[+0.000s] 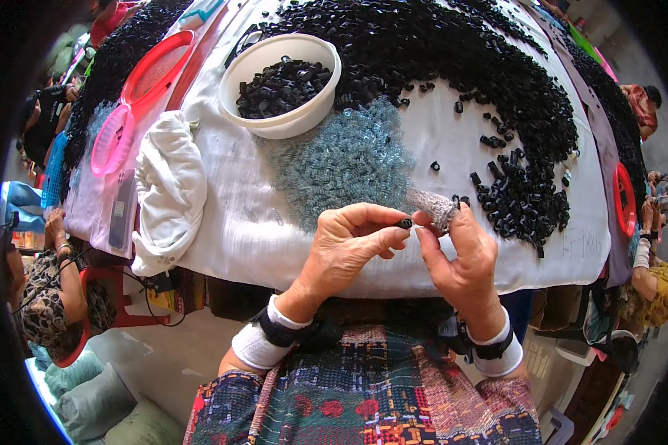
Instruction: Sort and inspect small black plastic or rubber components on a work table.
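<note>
Hands meet at the table's near edge, at 6 o'clock in the view. The left hand (349, 245) pinches a small black plastic part (405, 222) between thumb and forefinger. The right hand (460, 256), forefinger in a grey knit finger cot (436, 206), closes on the same part from 3 o'clock. Judged from the grip, fingertips should stay square on the part so that it seats without slipping.

Beyond the hands, at 12 o'clock, a patch of pale blue clear parts (349, 163) lies on the white table cloth (252, 222). A white bowl (282, 83) of black parts stands at 11 o'clock, and a folded white cloth (169, 185) lies at 9 o'clock. A black parts heap (482, 67) fills 12 to 3 o'clock. Pink plastic trays (152, 70) lie at 10 o'clock. Other seated workers ring the table.
</note>
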The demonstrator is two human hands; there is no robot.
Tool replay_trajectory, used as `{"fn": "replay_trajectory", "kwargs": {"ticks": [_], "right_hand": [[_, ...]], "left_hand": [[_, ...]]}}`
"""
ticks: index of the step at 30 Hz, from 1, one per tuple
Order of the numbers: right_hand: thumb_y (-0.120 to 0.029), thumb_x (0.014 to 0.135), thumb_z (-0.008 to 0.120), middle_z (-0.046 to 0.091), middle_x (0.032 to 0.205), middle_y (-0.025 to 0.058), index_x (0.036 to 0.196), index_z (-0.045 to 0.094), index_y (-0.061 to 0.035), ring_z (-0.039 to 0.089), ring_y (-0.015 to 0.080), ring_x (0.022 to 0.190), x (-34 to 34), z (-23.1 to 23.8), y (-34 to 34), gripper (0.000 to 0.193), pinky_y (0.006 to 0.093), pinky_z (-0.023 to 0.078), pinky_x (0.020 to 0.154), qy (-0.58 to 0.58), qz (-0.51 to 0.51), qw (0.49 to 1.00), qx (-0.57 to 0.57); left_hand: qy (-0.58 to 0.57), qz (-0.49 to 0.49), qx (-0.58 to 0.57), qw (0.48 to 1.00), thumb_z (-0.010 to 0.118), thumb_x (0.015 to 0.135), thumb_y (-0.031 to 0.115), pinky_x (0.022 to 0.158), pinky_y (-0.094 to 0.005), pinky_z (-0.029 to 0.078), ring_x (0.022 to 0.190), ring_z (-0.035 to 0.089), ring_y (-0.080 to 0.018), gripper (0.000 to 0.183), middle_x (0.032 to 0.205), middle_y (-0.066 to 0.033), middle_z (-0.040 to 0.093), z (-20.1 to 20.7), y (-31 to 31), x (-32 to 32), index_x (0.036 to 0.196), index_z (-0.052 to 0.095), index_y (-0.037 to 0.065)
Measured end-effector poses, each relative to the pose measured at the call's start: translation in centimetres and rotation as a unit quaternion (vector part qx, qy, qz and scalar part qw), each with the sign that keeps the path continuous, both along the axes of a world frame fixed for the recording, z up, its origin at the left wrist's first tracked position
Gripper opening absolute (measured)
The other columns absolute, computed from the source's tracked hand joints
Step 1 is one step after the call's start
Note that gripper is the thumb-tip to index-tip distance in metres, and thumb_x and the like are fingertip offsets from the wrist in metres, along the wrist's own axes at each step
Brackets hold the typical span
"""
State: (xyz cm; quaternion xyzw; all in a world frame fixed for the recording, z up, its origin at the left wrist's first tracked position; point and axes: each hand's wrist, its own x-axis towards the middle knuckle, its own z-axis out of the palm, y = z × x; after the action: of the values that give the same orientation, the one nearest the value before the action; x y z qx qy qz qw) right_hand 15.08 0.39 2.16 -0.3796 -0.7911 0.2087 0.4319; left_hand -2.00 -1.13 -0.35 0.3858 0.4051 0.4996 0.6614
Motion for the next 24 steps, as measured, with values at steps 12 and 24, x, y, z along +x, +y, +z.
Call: {"fn": "replay_trajectory", "kwargs": {"ticks": [12,24], "right_hand": [[0.010,0.067,0.064,0.055,0.084,0.0168,0.097,0.059,0.0053,0.053,0.0317,0.070,-0.3,-0.1,0.2,0.031,0.0379,0.045,0.061,-0.040,0.020,0.997,0.059],[0.009,0.070,0.061,0.062,0.090,0.0158,0.101,0.060,0.0048,0.061,0.0283,0.082,1.4,0.5,0.0,0.031,0.0353,0.050,0.071,-0.009,-0.038,0.998,0.049]], "left_hand": [[-0.011,0.005,0.005,1.000,0.070,0.080,0.005,0.063,-0.0254,0.055,0.074,0.064,-0.0137,0.021,0.087,-0.0100,0.068,-0.4,0.0,0.0,0.099,0.065,-0.003],[-0.050,-0.006,-0.006,0.999,0.067,0.082,0.004,0.061,-0.0259,0.054,0.071,0.065,-0.0145,0.016,0.086,-0.0120,0.068,-0.3,0.2,0.2,0.097,0.065,-0.003]]}}
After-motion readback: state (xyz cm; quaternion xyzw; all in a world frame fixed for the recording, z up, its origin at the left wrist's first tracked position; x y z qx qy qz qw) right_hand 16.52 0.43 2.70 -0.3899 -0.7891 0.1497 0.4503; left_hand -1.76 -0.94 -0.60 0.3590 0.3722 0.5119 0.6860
